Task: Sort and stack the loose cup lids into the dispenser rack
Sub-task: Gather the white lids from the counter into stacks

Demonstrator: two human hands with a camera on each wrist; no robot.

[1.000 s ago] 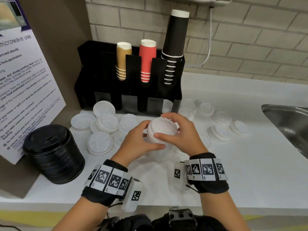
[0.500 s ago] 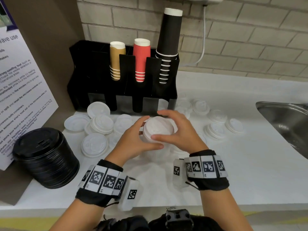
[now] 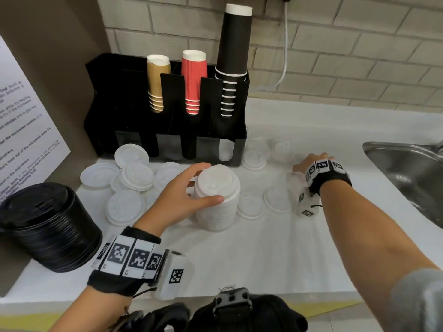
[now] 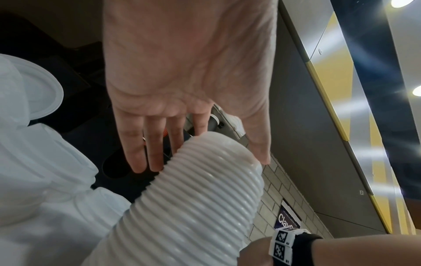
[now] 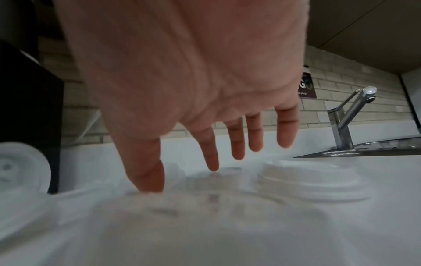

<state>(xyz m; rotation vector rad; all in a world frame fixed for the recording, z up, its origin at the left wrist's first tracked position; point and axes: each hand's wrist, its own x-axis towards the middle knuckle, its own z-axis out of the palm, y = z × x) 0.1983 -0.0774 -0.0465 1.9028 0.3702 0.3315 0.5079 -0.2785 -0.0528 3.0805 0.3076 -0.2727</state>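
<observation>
Lids, white: one tall stack (image 3: 217,200) stands on the counter (image 3: 275,255) just in front of the dispenser rack (image 3: 165,121), steadied by the left hand (image 3: 184,197), thumb on the near side and fingers on the far side, curved round its top. Right hand (image 3: 311,162) reaches out to the right of the rack, fingers spread and straight, holding nothing, over loose lids (image 5: 312,181) there; thumb tip looks close to one, contact cannot be told (blurred).

Risks, judged:
- The stack is tall and held only near its top; a sideways nudge while attention is on the right hand could tip it.
- Clear lids (image 3: 250,204) right of the stack are hard to see against the white counter; easy to miss or mix sizes.
- Sink (image 3: 407,168) lies far right of the rack; a flicked lid could slide in.

Counts:
- Cup stacks in the rack: three (tan (image 3: 157,85), red (image 3: 193,82), black (image 3: 233,58)).
- Black lid stack (image 3: 48,226), left of the rack: one.
- Loose white lids left of the stack: roughly six, overlapping.
- Right of it: about six, some indistinct.
</observation>
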